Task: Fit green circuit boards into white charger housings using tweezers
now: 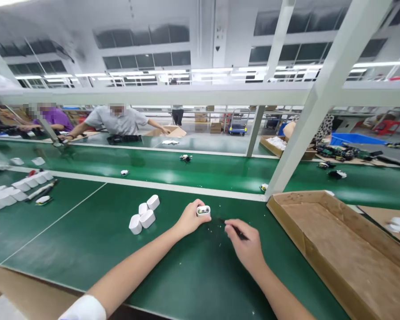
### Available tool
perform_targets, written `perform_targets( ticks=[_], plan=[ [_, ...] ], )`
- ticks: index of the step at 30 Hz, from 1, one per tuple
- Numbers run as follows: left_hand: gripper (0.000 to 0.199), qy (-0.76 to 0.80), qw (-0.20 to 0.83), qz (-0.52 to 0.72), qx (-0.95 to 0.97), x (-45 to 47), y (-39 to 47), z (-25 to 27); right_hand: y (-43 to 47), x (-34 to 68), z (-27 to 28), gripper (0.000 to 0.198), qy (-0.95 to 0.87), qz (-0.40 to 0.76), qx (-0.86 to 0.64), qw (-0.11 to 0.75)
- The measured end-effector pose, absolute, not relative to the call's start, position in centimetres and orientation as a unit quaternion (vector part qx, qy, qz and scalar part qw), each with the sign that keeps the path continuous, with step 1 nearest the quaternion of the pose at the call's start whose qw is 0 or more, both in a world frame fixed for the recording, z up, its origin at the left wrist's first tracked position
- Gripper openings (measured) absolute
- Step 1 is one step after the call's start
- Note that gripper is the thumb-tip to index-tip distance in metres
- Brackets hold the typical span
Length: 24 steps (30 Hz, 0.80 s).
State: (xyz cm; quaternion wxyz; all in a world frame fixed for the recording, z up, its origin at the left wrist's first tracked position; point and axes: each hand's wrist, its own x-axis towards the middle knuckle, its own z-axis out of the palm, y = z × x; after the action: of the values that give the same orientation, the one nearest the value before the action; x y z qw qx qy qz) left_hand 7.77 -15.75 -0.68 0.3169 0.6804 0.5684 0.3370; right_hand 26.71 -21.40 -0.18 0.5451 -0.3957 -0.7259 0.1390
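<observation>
My left hand grips a small white plastic casing with its open end facing me. Dark and light electronic parts show inside the casing. To the right of it, my right hand is closed around a thin dark tool, its tip pointing left toward the casing but apart from it. What kind of tool it is I cannot make out. Several white casings stand in a cluster on the green work surface left of my left hand. Tiny light crumbs are scattered between my hands.
A shallow cardboard tray lies at the right. A slanted metal post rises behind it. Beyond a pale rail, a green conveyor carries small electronic assemblies. More white casings line the far left. Co-workers sit across the line.
</observation>
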Motion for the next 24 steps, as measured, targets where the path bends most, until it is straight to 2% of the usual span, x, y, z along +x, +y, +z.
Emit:
perform_targets(
  ticks=[5, 8, 13, 17, 20, 24],
  plan=[
    [0.032, 0.627, 0.225, 0.319, 0.674, 7.6, -6.8, 1.3, -21.3, 26.1, -2.0, 0.029, -0.837, 0.109, -0.352, 0.405],
    [0.035, 0.662, 0.174, 0.288, 0.67, 8.4, -2.4, 2.0, -21.3, 26.0, -2.6, 0.028, -0.843, 0.122, -0.372, 0.369],
    [0.033, 0.704, 0.139, 0.224, 0.66, 10.0, -0.2, 1.3, -21.0, 26.0, -2.8, 0.021, -0.827, 0.143, -0.409, 0.359],
    [0.041, 0.71, 0.099, 0.216, 0.663, 10.0, -2.1, 1.3, -21.2, 26.0, -2.5, 0.029, -0.839, 0.12, -0.384, 0.367],
    [0.047, 0.699, 0.079, 0.212, 0.679, 7.7, -4.5, 2.5, -21.2, 26.2, -2.2, 0.032, -0.846, 0.097, -0.357, 0.384],
    [0.046, 0.698, 0.065, 0.204, 0.684, 1.3, -9.2, 4.9, -20.8, 26.4, -1.9, 0.031, -0.852, 0.069, -0.327, 0.404]
  ],
)
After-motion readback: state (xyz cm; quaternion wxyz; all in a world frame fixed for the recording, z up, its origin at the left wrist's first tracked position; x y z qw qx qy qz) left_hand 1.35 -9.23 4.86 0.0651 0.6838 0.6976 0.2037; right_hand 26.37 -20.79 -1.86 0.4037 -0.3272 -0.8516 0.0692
